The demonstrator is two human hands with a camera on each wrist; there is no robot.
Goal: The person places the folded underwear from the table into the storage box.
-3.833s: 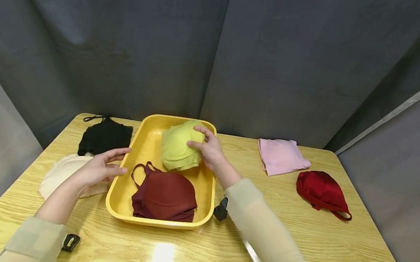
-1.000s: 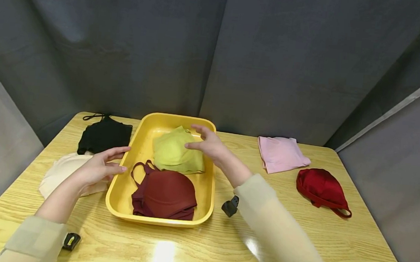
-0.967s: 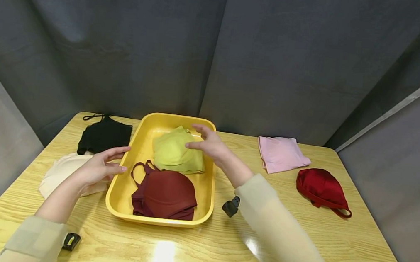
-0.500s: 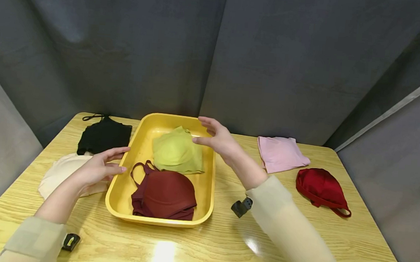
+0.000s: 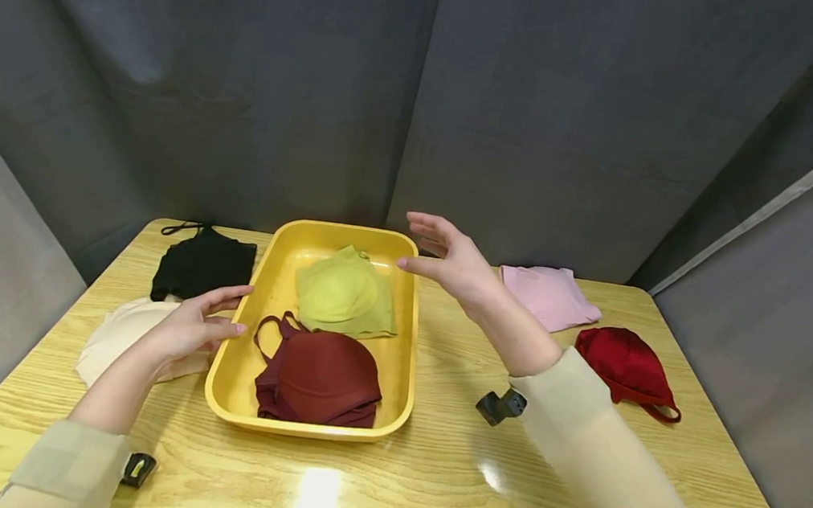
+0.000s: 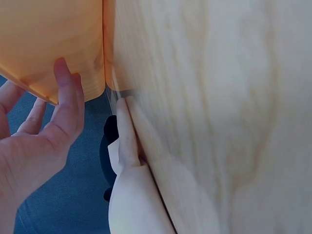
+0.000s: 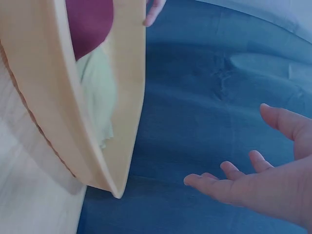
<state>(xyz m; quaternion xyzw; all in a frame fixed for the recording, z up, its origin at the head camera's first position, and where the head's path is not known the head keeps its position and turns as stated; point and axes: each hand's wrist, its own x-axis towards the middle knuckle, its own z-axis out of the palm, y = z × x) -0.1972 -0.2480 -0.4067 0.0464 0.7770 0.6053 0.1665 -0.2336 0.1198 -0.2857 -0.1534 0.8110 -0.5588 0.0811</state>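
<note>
A yellow plastic tray [image 5: 216,387] holds a folded yellow-green bra [image 5: 341,290] at its far end and a maroon bra [image 5: 329,376] at its near end. My left hand [image 5: 189,328] touches the tray's left side with loosely extended fingers; the left wrist view has those fingers [image 6: 66,92] against the outer wall. Raised beyond the tray's right rim, my right hand [image 5: 452,262] is spread and holds nothing, its thumb apart from the fingers. In the right wrist view, that hand [image 7: 263,180] is well apart from the tray.
On the wooden table's left side lie a black top [image 5: 205,265] and a cream garment [image 5: 127,334], partly hidden by my left hand. To the right are a folded pink garment [image 5: 551,299] and a shiny red bra [image 5: 624,370]. A grey curtain [image 5: 283,90] stands behind.
My right hand has let go of the yellow-green bra, which now lies flat in the tray, then moved up and right past the rim. The left hand has stayed in place.
</note>
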